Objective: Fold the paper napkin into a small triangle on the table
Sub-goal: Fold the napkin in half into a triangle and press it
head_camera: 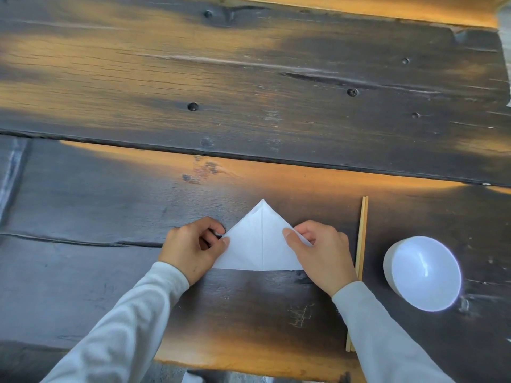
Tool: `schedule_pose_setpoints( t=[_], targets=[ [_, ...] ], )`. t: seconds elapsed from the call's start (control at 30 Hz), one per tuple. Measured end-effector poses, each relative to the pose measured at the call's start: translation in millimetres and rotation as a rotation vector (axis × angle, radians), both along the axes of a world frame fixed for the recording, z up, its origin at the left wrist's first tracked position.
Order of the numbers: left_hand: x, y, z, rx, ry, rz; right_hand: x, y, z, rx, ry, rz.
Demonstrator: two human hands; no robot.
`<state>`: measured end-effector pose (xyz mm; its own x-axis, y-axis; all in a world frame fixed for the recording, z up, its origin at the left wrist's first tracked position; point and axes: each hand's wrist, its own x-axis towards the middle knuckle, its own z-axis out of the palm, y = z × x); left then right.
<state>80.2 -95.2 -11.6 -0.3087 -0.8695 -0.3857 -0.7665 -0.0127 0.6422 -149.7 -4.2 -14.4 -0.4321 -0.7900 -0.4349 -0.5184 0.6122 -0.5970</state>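
Note:
A white paper napkin (258, 241) lies on the dark wooden table (221, 92) as a triangle, apex pointing away from me, with a crease down its middle. My left hand (192, 248) pinches the napkin's left corner between thumb and fingers. My right hand (322, 254) pinches the right corner the same way, and that corner is lifted slightly off the table. Both wrists rest near the triangle's long near edge.
A pair of wooden chopsticks (360, 244) lies just right of my right hand, running toward me. A white bowl (423, 272) stands further right. The table's near edge (249, 369) is close below my forearms.

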Motion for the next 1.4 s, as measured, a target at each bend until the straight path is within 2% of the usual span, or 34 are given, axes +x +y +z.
schedule_pose_setpoints(
  t=[0.57,0.97,1.03,1.17,1.23,1.3,1.4],
  targets=[
    [1.7,-1.1,1.8,0.02,0.001,0.021,-13.8,2.6,11.7,-0.044,0.114,0.057],
    [1.0,0.2,2.6,-0.007,0.001,0.073,-22.7,10.6,13.2,-0.076,0.291,0.156],
    [1.5,0.8,3.8,-0.052,-0.028,0.068,-21.2,12.8,13.9,-0.095,0.349,0.182],
    [3.0,7.7,7.7,-0.313,-0.074,0.061,-10.2,22.2,15.3,-0.169,0.403,0.196],
    [1.7,20.8,9.8,-0.45,-0.097,-0.017,6.7,30.3,16.1,-0.21,0.351,0.21],
    [-2.6,43.2,7.7,-0.547,-0.136,-0.188,30.9,38.8,16.7,-0.249,0.266,0.261],
    [-13.7,87.2,-3.4,-0.546,-0.19,-0.432,65.1,50.5,13.5,-0.358,0.126,0.362]
  ],
)
